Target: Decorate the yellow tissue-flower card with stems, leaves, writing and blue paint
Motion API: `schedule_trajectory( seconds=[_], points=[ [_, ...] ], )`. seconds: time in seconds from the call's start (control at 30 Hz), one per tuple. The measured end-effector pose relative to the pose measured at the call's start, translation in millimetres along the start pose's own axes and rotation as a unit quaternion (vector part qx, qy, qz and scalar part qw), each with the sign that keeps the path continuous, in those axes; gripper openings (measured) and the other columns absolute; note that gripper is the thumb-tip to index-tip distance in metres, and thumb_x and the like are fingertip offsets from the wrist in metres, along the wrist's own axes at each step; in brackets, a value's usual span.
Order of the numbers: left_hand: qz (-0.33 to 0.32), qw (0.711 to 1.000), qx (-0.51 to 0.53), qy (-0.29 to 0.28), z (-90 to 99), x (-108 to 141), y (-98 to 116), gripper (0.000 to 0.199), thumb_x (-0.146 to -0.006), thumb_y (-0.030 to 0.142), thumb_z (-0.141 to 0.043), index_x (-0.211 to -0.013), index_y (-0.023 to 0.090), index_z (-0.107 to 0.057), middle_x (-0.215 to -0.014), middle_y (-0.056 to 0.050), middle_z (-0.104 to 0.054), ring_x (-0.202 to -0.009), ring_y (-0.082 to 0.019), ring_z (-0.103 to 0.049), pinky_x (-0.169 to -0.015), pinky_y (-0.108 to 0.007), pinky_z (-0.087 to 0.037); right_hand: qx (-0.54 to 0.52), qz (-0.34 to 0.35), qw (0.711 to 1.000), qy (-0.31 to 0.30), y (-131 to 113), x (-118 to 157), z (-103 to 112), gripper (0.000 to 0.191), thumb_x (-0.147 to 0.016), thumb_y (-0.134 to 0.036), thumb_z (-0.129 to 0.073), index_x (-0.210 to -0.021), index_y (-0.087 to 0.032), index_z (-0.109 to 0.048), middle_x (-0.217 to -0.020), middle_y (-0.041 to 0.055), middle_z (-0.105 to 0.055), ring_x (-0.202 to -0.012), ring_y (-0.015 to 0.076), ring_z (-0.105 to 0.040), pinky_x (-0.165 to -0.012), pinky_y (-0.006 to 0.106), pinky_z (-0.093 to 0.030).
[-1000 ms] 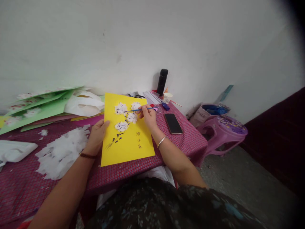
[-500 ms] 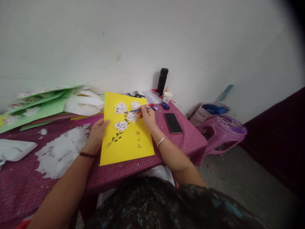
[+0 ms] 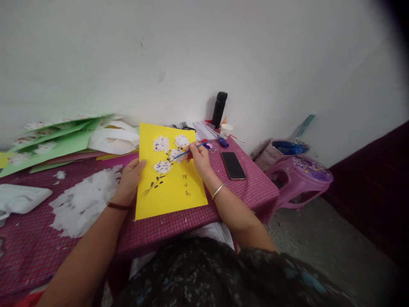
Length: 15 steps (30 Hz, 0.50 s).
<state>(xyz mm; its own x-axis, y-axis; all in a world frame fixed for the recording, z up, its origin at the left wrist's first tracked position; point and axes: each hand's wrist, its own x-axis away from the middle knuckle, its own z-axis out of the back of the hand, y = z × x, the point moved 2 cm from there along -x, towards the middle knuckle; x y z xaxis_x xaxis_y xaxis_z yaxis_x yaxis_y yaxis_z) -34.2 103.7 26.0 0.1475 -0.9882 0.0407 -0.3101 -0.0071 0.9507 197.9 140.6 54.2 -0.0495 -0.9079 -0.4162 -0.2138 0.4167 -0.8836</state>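
Observation:
A yellow sheet [image 3: 172, 194] is tilted up over the table's front part, its left edge pinched in my left hand [image 3: 131, 178]. White paper flowers [image 3: 162, 166] with dark specks stand out on it, above painted dark leaves and a stem; handwritten characters run down its right side. My right hand [image 3: 200, 158] grips a thin blue paintbrush [image 3: 188, 151] over the sheet. The brush tip is at the lower-left flower; whether it touches cannot be made out. A heap of torn white paper [image 3: 86, 202] lies left of the sheet, beside my left forearm.
A phone [image 3: 233, 165] lies right of my right hand on the checked tablecloth [image 3: 255, 187]. Behind it stand a black flask [image 3: 220, 109] and a small white cup [image 3: 226, 129]. Green flower sheets [image 3: 60, 147] are piled back left, near a white plastic bottle [image 3: 25, 198]. A purple stool [image 3: 300, 181] stands right.
My right hand has tilted the paintbrush, and its tip has moved down from the upper flowers to the lower-left one. My left hand keeps its hold on the yellow sheet.

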Motion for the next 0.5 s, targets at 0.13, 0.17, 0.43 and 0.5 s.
schedule_trajectory(
  seconds=[0.13,0.17,0.43,0.5],
  points=[
    [-0.004,1.000,0.002,-0.002,-0.1,0.7,1.4,0.024,-0.074,0.024,-0.075,-0.096,0.015,-0.072,-0.077,-0.007,-0.077,-0.057,-0.021,-0.071,-0.052,-0.028,-0.059,0.009,0.011,1.000,0.007,-3.0,1.2,-0.4,0.050,-0.083,-0.070,-0.059,-0.072,-0.021,-0.059,-0.053,-0.0037,-0.060,-0.045,0.0088,-0.053,-0.048,0.022,-0.044],
    [-0.005,1.000,0.003,-0.002,-0.4,1.0,1.8,0.023,-0.074,0.024,-0.075,-0.096,0.016,-0.072,-0.077,-0.007,-0.077,-0.057,-0.021,-0.071,-0.051,-0.028,-0.059,0.008,0.012,1.000,0.002,-3.0,1.5,-1.0,0.051,-0.082,-0.071,-0.059,-0.072,-0.021,-0.059,-0.053,-0.0037,-0.060,-0.045,0.0087,-0.053,-0.048,0.022,-0.044],
    [0.000,1.000,0.000,0.007,-2.3,2.1,2.3,0.013,-0.080,0.021,-0.069,-0.092,0.019,-0.073,-0.077,-0.006,-0.077,-0.064,-0.023,-0.073,-0.054,-0.029,-0.059,0.025,-0.004,0.998,-0.050,1.1,5.6,-9.3,0.053,-0.080,-0.073,-0.059,-0.073,-0.021,-0.062,-0.055,-0.0033,-0.062,-0.047,0.0091,-0.055,-0.049,0.022,-0.045],
    [0.001,1.000,0.000,0.008,-2.6,2.0,2.2,0.013,-0.081,0.021,-0.068,-0.093,0.019,-0.073,-0.078,-0.006,-0.077,-0.064,-0.023,-0.073,-0.054,-0.028,-0.059,0.023,0.016,0.999,-0.027,-1.1,4.9,-6.0,0.051,-0.082,-0.071,-0.059,-0.073,-0.020,-0.062,-0.055,-0.0031,-0.061,-0.047,0.0091,-0.055,-0.049,0.023,-0.045]
  ],
)
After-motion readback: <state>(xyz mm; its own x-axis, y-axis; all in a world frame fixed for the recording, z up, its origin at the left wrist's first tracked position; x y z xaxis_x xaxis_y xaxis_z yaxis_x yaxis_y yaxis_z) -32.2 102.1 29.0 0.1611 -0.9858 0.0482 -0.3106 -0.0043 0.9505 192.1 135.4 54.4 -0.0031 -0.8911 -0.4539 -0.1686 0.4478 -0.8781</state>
